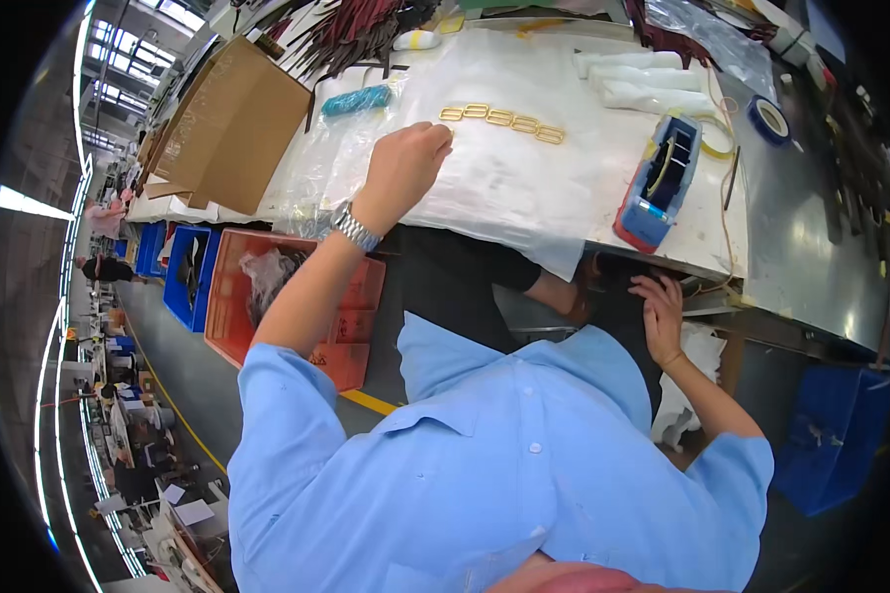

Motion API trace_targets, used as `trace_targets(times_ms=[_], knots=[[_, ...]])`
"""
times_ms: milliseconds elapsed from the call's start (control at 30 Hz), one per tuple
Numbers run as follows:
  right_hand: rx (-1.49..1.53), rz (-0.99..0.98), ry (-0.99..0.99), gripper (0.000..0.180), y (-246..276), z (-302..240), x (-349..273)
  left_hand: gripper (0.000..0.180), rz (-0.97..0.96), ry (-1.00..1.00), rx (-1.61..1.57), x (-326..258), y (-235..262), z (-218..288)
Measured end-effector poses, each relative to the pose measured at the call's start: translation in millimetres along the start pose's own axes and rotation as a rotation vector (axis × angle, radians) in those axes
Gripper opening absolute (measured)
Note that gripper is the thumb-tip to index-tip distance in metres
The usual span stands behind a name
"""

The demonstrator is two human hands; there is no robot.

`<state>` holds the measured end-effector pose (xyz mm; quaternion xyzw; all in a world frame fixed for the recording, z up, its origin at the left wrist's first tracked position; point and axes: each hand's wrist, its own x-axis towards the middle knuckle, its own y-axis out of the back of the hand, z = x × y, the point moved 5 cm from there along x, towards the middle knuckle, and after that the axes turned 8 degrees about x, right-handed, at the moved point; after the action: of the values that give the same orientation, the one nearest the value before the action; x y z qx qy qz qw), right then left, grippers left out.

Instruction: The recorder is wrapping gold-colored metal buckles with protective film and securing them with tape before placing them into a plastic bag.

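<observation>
My left hand (405,163), a metal watch (354,225) on its wrist, hovers over or rests at the left part of the white-covered table (524,188). Its fingers are curled together with the back of the hand up, so anything between them is hidden. Just beyond its fingertips, several gold slide buckles (513,121) lie in a slightly slanting row on the white sheet. Down below the table's front edge, my right hand (660,314) lies on my dark-trousered leg, fingers apart and holding nothing.
A blue tape dispenser (660,183) stands at the right front, with a blue tape roll (767,120) farther right. Left are a cardboard box (232,124) and a teal wrapped roll (357,100). Dark strips (361,35) lie behind. An orange crate (354,296) sits below.
</observation>
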<state>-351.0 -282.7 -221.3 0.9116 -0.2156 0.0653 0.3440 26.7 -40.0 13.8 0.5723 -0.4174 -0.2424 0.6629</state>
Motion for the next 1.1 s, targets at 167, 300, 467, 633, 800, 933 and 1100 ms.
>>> trace_targets(times_ms=[167,300,467,633,800,933,1100], knots=[[0.013,0.042,0.023,0.033,16.8,-6.7,-22.1,0.008,-0.064,-0.336,0.312,33.6,-53.0,-20.5],[-0.01,0.042,0.006,0.023,16.3,-7.7,-4.9,0.007,-0.076,-0.365,0.267,33.6,-71.8,-31.2],[0.299,0.126,-0.199,0.019,21.4,-55.4,1.3,0.008,0.052,-0.314,0.128,35.8,-69.5,-35.9],[0.579,0.347,-0.2,0.018,60.2,-143.8,24.4,0.011,0.107,-0.273,0.121,38.9,-77.9,-37.9],[0.332,0.602,-0.1,0.025,78.3,-148.0,53.5,0.012,0.014,-0.287,0.202,34.7,-77.7,-32.8],[0.075,0.624,-0.16,0.044,70.5,-137.1,73.9,0.012,-0.017,-0.286,0.204,43.8,-79.8,-35.0],[0.062,0.604,-0.171,0.048,64.8,-127.5,78.8,0.012,0.03,-0.231,0.172,47.3,-79.5,-45.1]])
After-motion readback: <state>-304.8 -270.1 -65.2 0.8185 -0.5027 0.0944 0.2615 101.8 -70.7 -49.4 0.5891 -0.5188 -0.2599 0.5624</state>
